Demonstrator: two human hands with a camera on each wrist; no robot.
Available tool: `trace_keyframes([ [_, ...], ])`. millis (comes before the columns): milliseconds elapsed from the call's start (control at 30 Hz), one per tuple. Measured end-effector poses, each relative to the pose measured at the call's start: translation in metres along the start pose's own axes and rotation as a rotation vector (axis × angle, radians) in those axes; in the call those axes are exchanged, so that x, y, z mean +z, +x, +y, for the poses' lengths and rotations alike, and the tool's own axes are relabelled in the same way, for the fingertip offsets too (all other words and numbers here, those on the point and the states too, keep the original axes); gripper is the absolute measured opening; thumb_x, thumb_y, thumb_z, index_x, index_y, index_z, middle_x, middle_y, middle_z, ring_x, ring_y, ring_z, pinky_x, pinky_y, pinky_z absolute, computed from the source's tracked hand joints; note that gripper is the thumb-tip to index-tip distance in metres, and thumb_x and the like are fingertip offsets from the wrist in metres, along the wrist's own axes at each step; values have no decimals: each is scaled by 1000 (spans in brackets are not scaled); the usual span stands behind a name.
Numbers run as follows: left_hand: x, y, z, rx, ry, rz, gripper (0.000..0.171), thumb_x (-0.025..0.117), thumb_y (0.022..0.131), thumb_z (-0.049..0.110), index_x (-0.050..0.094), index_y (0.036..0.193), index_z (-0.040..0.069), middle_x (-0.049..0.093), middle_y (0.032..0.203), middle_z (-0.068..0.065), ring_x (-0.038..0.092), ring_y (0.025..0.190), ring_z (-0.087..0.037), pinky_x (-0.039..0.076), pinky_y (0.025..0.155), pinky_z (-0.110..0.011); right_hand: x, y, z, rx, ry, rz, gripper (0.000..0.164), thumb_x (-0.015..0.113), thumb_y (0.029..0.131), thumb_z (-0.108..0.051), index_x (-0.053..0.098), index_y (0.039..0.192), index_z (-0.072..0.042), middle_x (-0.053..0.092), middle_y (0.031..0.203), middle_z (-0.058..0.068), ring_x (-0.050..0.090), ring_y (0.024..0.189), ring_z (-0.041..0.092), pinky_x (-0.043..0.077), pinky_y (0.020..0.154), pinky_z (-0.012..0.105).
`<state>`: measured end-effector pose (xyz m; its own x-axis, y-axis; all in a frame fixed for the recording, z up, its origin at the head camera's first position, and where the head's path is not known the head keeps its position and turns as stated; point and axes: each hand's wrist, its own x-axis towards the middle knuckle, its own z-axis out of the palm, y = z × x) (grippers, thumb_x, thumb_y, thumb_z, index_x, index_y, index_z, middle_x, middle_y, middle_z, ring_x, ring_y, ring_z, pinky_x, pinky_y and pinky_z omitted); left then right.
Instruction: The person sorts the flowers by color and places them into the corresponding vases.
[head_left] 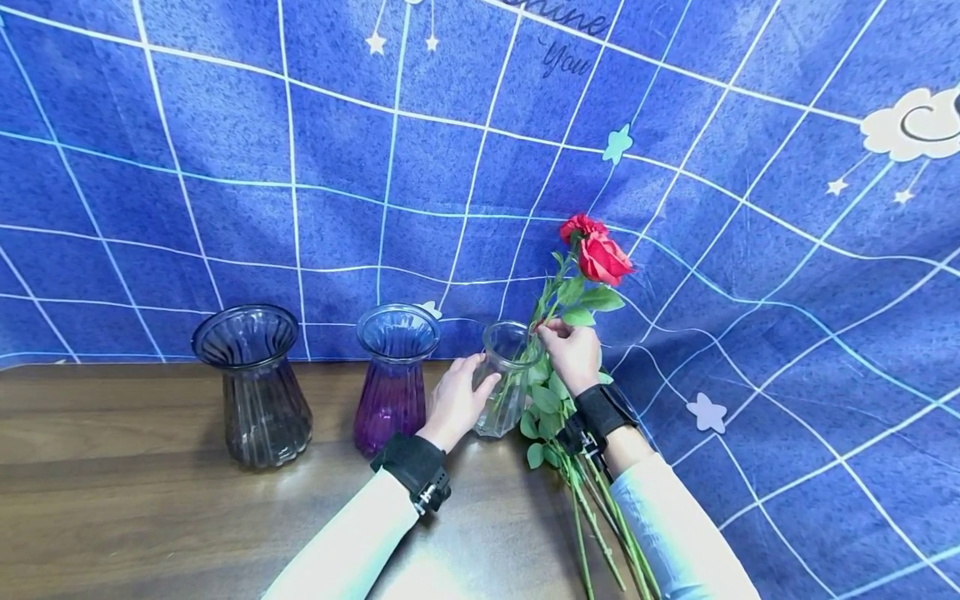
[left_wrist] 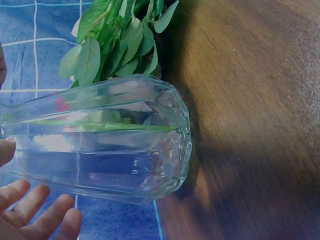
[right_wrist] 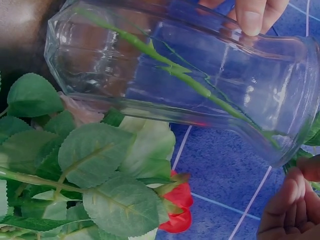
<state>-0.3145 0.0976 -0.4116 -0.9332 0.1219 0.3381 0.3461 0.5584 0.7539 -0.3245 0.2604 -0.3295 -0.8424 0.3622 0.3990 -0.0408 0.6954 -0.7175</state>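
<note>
A clear ribbed glass vase (head_left: 501, 396) stands upright on the table. My left hand (head_left: 456, 400) is at its left side, thumb against the glass near the neck and fingers round the far side. My right hand (head_left: 573, 354) pinches a rose stem at the vase's rim. That green stem (left_wrist: 125, 127) runs inside the vase, slanting down to near its base. Above the right hand are two red blooms, a large rose (head_left: 603, 258) and another red flower (head_left: 577, 227) partly behind it; I cannot tell whether both belong to the held stem.
More leafy stems (head_left: 592, 517) lie on the table under my right forearm. A red bloom (right_wrist: 177, 205) shows among leaves there. To the left stand a purple-blue vase (head_left: 392, 408) and a dark grey vase (head_left: 262, 408). A blue gridded cloth (head_left: 337, 225) hangs behind the wooden table (head_left: 135, 500).
</note>
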Motion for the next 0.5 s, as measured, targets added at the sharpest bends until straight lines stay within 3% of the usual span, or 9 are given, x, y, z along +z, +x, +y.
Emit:
trace_keyframes([
  [200,1,-1,0,0,-8,5,43,60,90,38,56,127,15,59,125,-10,60,111,-29,50,87,-46,0,-1,2,20,-22,0,19,67,81,-23,74,87,-6,71,75,12,51,57,5,37,57,21],
  [500,1,0,0,15,-13,13,44,60,90,38,57,126,14,59,125,-11,60,111,-30,50,88,-47,-2,-2,5,25,-14,-18,21,67,81,-23,74,91,-5,69,73,13,51,56,6,37,54,21],
])
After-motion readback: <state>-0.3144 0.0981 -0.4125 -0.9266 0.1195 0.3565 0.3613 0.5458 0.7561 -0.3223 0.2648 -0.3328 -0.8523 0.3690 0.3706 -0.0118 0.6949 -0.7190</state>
